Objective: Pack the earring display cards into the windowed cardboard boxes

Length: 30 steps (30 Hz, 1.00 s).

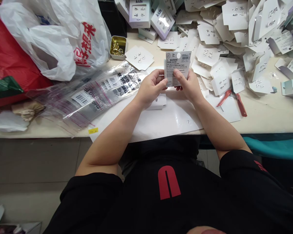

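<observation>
Between my two hands is a small flat box (171, 73) with a printed warning side facing me and a hang hole near its top edge. My left hand (152, 85) grips its left edge, thumb in front and fingers curled behind. My right hand (189, 85) pinches its right side, the thumb lying across the printed face. A white jewellery card (158, 103) lies on the white sheet (171, 120) just under my left wrist. Red-handled pliers (241, 105) rest to the right of my right forearm.
Earring or ring cards (219, 65) pile across the back right. Boxes marked "kids" (139, 16) stand at the back. A small tin (118, 47) holds gold-coloured pieces. Clear printed plastic bags (95, 94) and a white carrier bag (56, 42) cover the left side.
</observation>
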{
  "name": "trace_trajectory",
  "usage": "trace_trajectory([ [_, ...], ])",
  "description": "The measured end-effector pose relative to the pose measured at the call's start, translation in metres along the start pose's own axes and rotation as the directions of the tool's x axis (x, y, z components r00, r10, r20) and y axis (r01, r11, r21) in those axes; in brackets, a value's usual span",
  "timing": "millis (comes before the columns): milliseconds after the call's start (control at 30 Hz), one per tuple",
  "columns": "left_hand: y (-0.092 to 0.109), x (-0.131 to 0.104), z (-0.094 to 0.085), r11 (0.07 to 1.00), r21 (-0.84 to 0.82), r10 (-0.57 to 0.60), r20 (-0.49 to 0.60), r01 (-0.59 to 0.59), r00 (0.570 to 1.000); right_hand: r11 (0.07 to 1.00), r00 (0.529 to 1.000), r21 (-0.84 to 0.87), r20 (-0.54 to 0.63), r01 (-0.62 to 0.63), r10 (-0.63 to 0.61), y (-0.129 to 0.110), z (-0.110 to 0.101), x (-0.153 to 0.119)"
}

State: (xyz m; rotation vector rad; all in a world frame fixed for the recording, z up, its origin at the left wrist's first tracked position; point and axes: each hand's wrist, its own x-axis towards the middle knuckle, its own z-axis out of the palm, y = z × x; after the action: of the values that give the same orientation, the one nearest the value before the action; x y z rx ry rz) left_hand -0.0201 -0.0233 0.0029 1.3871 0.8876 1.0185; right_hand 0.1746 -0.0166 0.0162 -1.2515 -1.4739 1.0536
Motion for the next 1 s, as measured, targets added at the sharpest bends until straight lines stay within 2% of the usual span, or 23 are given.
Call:
trace_trajectory([
  [167,0.003,0.0,0.001,1.0,-0.018,-0.008,-0.011,0.008,1.0,0.999,1.0,0.053,-0.001,-0.008,0.008,-0.003,-0.001,-0.002],
  [300,0.006,0.0,0.001,1.0,-0.01,-0.021,-0.01,0.021,1.0,0.999,1.0,0.032,0.005,0.014,-0.014,0.0,0.0,-0.001],
  [567,0.006,0.001,0.001,0.999,-0.036,0.022,-0.006,-0.023,1.0,0.999,0.999,0.023,0.017,0.031,-0.031,0.001,0.0,-0.001],
  [867,0.003,0.001,-0.003,0.995,-0.096,0.035,-0.06,-0.04,0.998,0.999,0.999,0.016,0.026,0.034,-0.035,-0.014,0.008,-0.013],
  [1000,0.002,-0.003,0.003,0.998,-0.018,0.056,-0.112,-0.058,0.992,0.999,0.998,-0.053,0.062,0.008,-0.005,-0.021,0.012,-0.023],
])
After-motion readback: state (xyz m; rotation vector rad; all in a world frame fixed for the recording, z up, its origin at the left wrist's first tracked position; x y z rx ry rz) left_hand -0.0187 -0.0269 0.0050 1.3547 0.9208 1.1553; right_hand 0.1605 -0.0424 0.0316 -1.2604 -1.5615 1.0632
